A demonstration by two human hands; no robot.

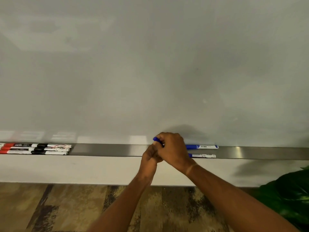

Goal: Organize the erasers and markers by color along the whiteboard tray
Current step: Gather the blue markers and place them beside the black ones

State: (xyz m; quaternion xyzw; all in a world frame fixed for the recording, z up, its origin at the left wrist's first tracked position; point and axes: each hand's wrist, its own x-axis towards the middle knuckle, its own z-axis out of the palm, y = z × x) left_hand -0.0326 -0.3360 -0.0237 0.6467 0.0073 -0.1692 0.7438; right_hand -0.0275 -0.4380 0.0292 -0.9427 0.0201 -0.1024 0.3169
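At the far left of the frame, on the metal whiteboard tray [108, 149], lie my sorted markers in three rows running along the tray: red markers [10, 148] at the very edge, partly cut off by the frame, and black markers [50, 149] end to end just to their right (their white barrels carry print too small to read). A bare stretch of tray separates them from my hands in the lower middle of the frame.

My left hand [151, 156] is curled closed over the front lip of the tray, its fingers meeting those of my right hand [173, 148]. Between them I pinch a blue marker [157, 140], of which only the blue cap end shows, poking up and left from my right fist; I cannot tell which hand bears most of the grip.

Just right of my right hand, two more blue markers [202, 147] lie lengthwise in the tray, one against the whiteboard [150, 64], the other nearer the front edge, well apart from the red and black group. A green leafy plant [287, 195] fills the lower right corner above the patterned floor [66, 208].
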